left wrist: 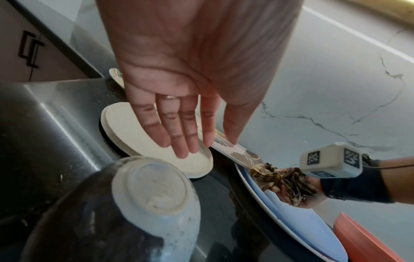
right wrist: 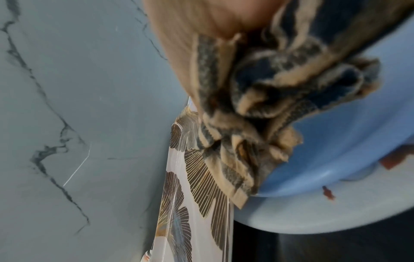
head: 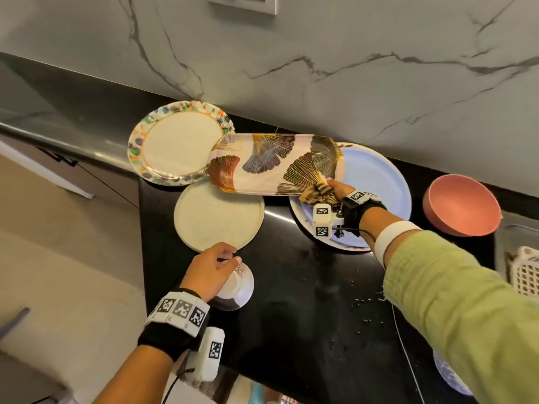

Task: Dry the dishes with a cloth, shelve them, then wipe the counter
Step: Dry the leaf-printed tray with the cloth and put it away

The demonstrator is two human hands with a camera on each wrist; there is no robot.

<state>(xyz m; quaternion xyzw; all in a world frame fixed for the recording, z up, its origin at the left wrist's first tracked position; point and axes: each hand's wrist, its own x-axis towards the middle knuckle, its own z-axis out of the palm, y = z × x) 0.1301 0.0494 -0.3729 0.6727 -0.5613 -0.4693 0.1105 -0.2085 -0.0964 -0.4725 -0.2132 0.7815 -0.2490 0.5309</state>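
Right hand (head: 338, 189): grip closed around a bunched striped cloth (head: 316, 193), tan and dark; thumb also pinching the near end of the oblong ginkgo-leaf platter (head: 274, 163). The platter is tilted, its right end above the blue plate (head: 379, 182), its left end overlapping the rim of the speckled-rim plate (head: 145, 141). In the right wrist view the cloth (right wrist: 257, 106) hangs against the platter's edge (right wrist: 201, 195), with the blue plate (right wrist: 336, 141) just behind.

Left hand (head: 210, 269): grip open, fingers (left wrist: 179, 141) straight and relaxed, holding nothing. It hovers over an upturned bowl (head: 236, 287) standing foot-up on the worktop (head: 306, 301); whether the fingertips touch the bowl cannot be told. In the left wrist view the bowl's unglazed foot ring (left wrist: 154, 186) faces the camera.

Outward: cream round plate (head: 218, 217) between the bowl and the platter, flat on the black worktop. Pink bowl (head: 462, 205) to the far right, upright. White slotted basket (head: 525, 272) at the right edge. Water droplets (head: 364, 304) scattered on the worktop near the right sleeve. Grey-veined marble wall (head: 291, 53) behind.

Writing: no readable brand or label; only black-and-white square marker codes on the wrist bands (head: 180, 310).
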